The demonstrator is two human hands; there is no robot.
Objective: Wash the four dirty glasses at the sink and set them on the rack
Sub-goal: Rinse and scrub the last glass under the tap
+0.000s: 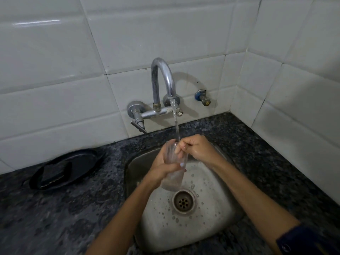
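Note:
A clear tall glass (173,179) is held upright over the steel sink (211,227), just above the drain. My left hand (161,168) wraps around its middle. My right hand (196,148) is at the rim, with fingers curled down into the mouth of the glass. A stream of water (175,122) runs from the curved chrome tap (161,80) into the glass. No other glasses and no rack are in view.
A black plate (81,162) holding a dark sponge (55,173) lies on the speckled granite counter (55,218) to the left of the sink. A white tiled wall stands behind and to the right. A small blue valve (203,97) sticks out of the wall right of the tap.

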